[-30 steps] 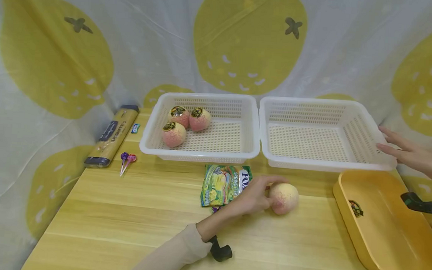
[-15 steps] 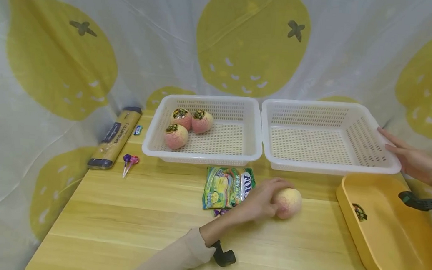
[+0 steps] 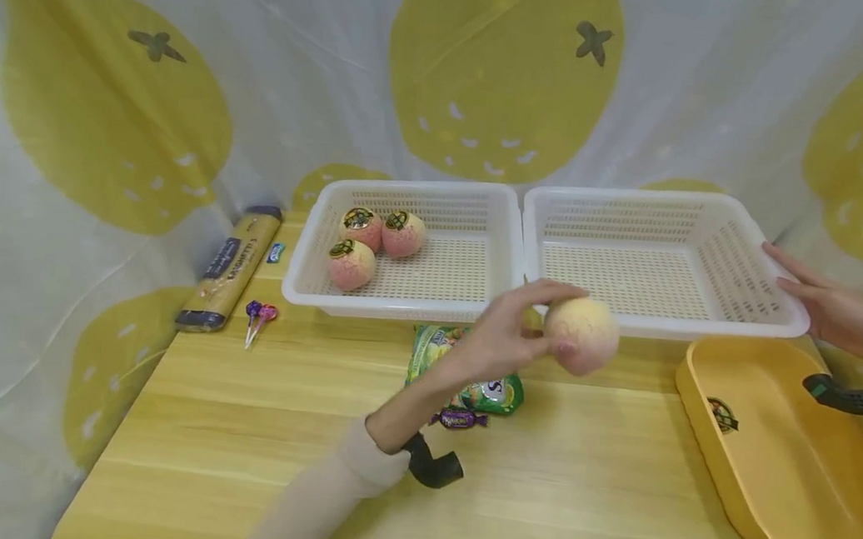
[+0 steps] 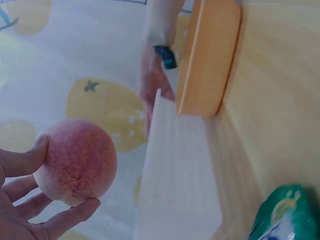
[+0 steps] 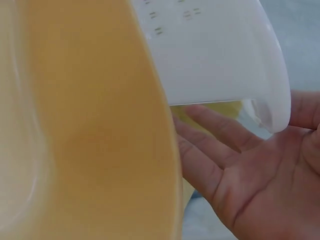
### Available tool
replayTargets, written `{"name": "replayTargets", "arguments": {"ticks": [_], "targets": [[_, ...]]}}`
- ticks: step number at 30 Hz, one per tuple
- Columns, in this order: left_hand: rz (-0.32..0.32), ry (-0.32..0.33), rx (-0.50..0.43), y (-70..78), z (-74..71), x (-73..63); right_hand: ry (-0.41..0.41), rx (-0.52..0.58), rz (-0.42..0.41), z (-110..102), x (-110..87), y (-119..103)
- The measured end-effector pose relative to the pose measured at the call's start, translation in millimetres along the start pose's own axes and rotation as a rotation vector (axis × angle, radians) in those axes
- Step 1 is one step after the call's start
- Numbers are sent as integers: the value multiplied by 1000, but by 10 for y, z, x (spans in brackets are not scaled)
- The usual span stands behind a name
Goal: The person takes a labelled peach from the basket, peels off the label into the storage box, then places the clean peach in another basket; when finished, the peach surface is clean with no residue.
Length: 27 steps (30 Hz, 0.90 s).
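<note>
A round pink-and-cream peach (image 3: 583,337) is held up between the thumb and fingers of my left hand (image 3: 502,335), overlapping the front rim of the right white basket (image 3: 641,324) in the head view. In the left wrist view, the peach (image 4: 77,162) shows its rough pink side, with thumb and fingertips round it. My right hand (image 3: 841,319) is at that basket's right end. The right wrist view has the right hand (image 5: 255,170) with fingers stretched out below the basket's rim (image 5: 280,95). Several peaches with dark stickers, one of them nearest the front (image 3: 351,266), lie in the left white basket (image 3: 399,307).
An orange tub (image 3: 786,461) with a loose round sticker (image 3: 723,415) stands at the right. Below the left hand lie a green candy bag (image 3: 498,394) and a purple wrapped candy (image 3: 458,420). Lollipops (image 3: 258,316), a small blue candy (image 3: 276,253) and a spaghetti pack (image 3: 232,268) lie left.
My left hand has lifted the peach off the table, toward the right white basket, uncovering the purple candy. The right hand has come in closer to the basket's right end.
</note>
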<state>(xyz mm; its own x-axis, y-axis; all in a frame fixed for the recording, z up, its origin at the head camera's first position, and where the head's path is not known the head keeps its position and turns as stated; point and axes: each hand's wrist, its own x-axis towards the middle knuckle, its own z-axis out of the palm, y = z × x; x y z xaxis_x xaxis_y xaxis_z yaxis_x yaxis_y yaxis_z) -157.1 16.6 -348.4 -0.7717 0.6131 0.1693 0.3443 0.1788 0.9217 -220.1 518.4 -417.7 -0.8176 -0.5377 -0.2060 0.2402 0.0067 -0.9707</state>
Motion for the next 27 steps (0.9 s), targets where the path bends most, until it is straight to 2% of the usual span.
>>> {"name": "replayTargets", "arguments": {"ticks": [2, 5, 8, 10, 13, 16, 20, 23, 27], "targets": [[10, 51, 10, 43, -205, 130, -23, 43, -12, 11, 29, -19], [-21, 101, 52, 41, -452, 354, -20, 72, -14, 26, 59, -50], [-57, 120, 90, -40, -591, 594, 45, 5, 3, 37, 69, -79], [-75, 128, 73, -130, -614, 753, 43, -16, -2, 31, 73, -79], [-143, 145, -9, -267, -553, 948, 71, -44, -10, 53, 77, -50], [-218, 157, -95, -367, -409, 1085, 102, -80, -2, 94, 85, 1], [-256, 129, -179, -461, -171, 1205, 172, -206, 44, 126, 84, 38], [-280, 94, -165, -497, 13, 1262, 204, -296, 68, 124, 59, 39], [-324, 64, -60, -525, 227, 1308, 244, -375, 97, 119, 13, 37]]}}
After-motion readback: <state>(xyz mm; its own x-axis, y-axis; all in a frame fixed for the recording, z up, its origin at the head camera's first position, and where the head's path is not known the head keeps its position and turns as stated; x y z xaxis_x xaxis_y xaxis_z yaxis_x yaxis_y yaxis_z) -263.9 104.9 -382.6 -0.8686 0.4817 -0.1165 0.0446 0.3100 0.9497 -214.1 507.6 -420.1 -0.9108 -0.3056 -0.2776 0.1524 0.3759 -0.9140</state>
